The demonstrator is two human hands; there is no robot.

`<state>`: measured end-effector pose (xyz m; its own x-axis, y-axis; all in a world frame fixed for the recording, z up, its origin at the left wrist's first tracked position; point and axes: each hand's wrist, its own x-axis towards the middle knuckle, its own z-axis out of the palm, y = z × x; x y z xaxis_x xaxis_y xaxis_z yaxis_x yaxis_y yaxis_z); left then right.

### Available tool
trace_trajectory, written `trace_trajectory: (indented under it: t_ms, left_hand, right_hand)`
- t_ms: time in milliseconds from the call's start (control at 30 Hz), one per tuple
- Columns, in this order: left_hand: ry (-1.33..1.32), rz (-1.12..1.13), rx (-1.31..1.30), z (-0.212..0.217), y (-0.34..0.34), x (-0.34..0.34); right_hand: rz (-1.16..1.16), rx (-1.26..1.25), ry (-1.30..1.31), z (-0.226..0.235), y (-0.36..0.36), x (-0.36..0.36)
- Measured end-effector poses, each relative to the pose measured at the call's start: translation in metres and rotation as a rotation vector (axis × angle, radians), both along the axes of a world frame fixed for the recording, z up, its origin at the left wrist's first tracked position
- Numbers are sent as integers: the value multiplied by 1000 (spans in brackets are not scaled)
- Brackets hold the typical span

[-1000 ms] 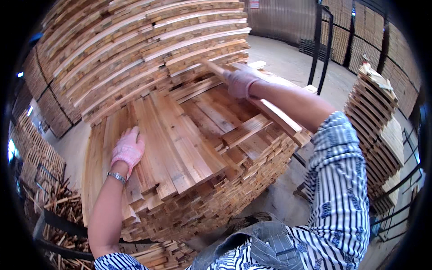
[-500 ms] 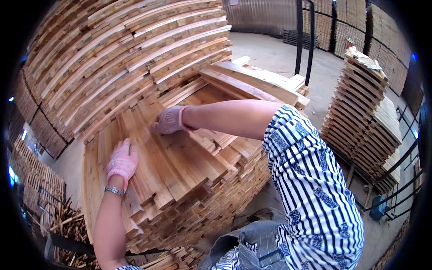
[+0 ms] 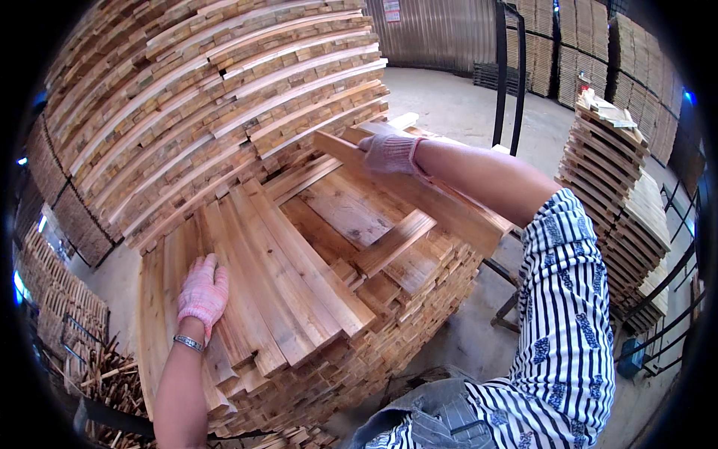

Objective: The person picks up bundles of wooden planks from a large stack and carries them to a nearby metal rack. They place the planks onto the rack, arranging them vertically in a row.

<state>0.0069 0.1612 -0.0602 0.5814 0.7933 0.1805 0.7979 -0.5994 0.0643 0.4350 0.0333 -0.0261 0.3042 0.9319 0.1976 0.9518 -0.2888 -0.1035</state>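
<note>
My left hand [image 3: 203,290], in a pinkish knit glove, lies flat with fingers stretched on a row of planed wooden boards [image 3: 273,262]. These lie side by side on top of a thick lumber stack. At the far right of the stack, my gloved right hand [image 3: 390,152] grips a long wooden board [image 3: 452,215] near its far end. That board is tilted on its edge; my fingertips are partly hidden behind it. Between the row and this board lies a short wooden piece [image 3: 396,243], set crosswise over the layer below.
A tall wall of stacked lumber [image 3: 224,97] rises behind the boards. To the right stand a black metal upright [image 3: 510,82] and a high stack of slats [image 3: 602,187]. Loose thin sticks [image 3: 112,374] lie at lower left. A blue container [image 3: 630,358] sits on the floor at right.
My right hand has moved from the board row to the right and now holds a board at the stack's far right. My left hand has stayed in place.
</note>
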Motion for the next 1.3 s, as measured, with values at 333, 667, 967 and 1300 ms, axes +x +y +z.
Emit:
trace_trajectory:
  t_ms: [333,667,967,1300]
  left_hand:
    - [-20,-23,-17,1,2,5]
    - [-29,-31,30,-1,3,6]
    - [-125,-59,44,6,-16,-12]
    - [-75,9,24,-1,5,-4]
  right_hand:
    - [689,217,-320,-84,90,-83]
    - [685,121,617,-89,125,-91]
    - [107,147,165,2,21,-76]
    - [-83,-75,226,28,-55,21]
